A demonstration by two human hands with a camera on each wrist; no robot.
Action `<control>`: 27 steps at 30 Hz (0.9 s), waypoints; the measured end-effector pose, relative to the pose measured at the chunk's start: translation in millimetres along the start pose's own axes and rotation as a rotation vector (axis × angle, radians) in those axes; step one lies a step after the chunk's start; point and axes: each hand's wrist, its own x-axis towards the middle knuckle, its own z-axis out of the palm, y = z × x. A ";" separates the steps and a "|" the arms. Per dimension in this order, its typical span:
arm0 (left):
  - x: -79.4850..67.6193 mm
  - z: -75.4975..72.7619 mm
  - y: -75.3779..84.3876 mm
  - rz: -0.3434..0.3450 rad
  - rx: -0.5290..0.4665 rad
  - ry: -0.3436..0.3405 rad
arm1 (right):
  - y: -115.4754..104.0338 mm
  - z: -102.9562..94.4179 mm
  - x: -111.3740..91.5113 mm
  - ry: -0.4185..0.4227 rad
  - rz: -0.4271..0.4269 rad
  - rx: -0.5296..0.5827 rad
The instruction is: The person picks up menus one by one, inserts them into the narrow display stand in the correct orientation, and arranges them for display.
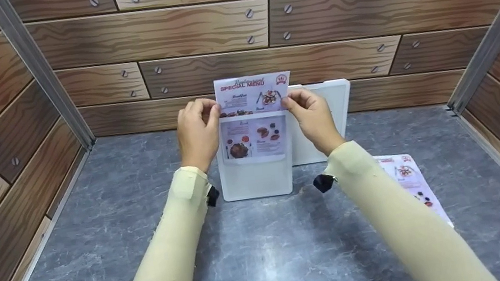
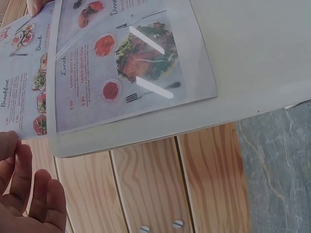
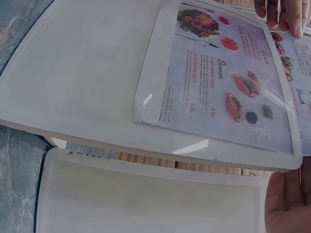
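Note:
A printed restaurant menu sheet (image 1: 253,93) stands partly inside a white, clear-fronted menu holder (image 1: 256,180). Its upper part sticks out above the holder's top edge, while the lower part shows through the clear front. My left hand (image 1: 198,131) pinches the sheet's left edge between thumb and fingers, just above the holder. On the opposite edge, at about the same height, my right hand (image 1: 316,118) pinches the sheet too. The left wrist view shows the sheet's lower border (image 2: 199,92) over the white panel, with bare panel beyond it.
A second white holder (image 1: 303,150) stands behind and to the right, partly covered by my right hand. Another menu sheet (image 1: 409,181) lies on the grey marbled table (image 1: 267,257), partly under my right forearm. Wood-patterned walls (image 1: 194,30) enclose the back and sides.

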 end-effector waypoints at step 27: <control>1.9 0.4 -1.2 -0.009 -0.015 0.013 | -0.7 -0.5 1.2 -0.014 0.009 -0.016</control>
